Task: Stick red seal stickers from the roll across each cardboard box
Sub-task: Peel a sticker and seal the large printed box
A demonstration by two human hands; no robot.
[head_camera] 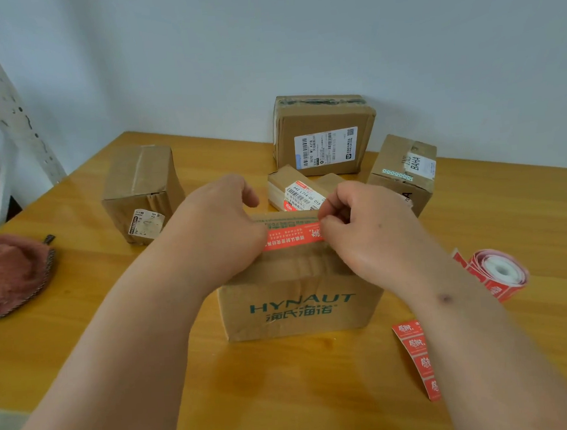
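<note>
The fingers (334,216) of the right hand (367,232) are curled and pinch the right end of a red seal sticker (292,236), while the left hand (222,225) curls over the sticker's left end on top of the HYNAUT box (301,301), which stands at the middle of the bench (82,329); whether the left fingers pinch the strip or only press it down cannot be told, since the back of the hand hides them. The sticker lies stretched across the top of the box between the two hands. To do this step well, the person would likely keep the strip taut and level, set one end down first, then smooth toward the other so no crease forms (a slack strip tends to wrinkle). The sticker roll (497,272) rests on the bench to the right, a loose strip of stickers (418,356) nearer the front edge. Other cardboard boxes (323,134) wait behind.
</note>
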